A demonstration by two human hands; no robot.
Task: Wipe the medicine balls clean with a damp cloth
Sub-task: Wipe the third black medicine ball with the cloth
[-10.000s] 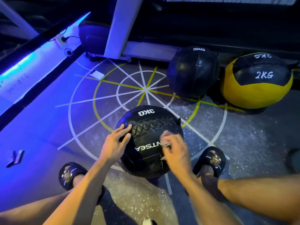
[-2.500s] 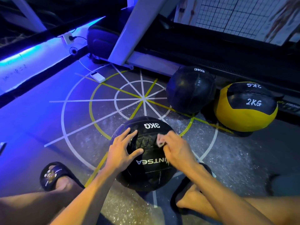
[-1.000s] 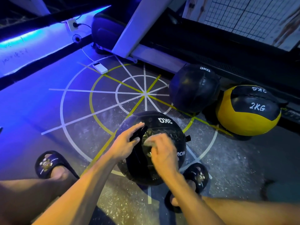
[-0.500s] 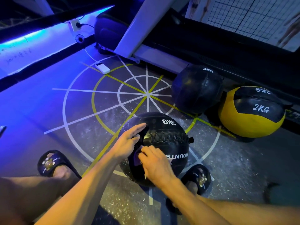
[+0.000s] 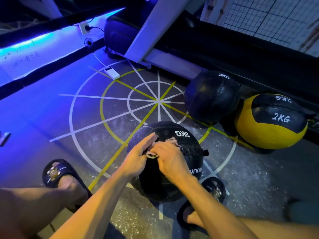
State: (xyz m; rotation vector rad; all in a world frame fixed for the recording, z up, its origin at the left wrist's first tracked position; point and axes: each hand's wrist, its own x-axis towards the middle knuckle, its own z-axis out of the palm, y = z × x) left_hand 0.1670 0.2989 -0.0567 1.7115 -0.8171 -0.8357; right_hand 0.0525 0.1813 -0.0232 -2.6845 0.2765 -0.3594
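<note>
Black near ball (image 5: pixel 165 178): we should steady it with our flat left hand (image 5: pixel 138 156) while our right hand (image 5: pixel 170 159), clutching the cloth (image 5: pixel 170 141), presses along seams.

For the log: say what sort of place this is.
Most likely a gym: medicine balls marked 3KG and 2KG, agility lines taped on the floor, a treadmill frame.

Medicine balls: two black 3KG (image 5: pixel 165 161) (image 5: pixel 211 96), one yellow-black 2KG (image 5: pixel 271 121). One cloth (image 5: pixel 170 141). Two sandals (image 5: pixel 57 170) (image 5: pixel 214 188).
</note>
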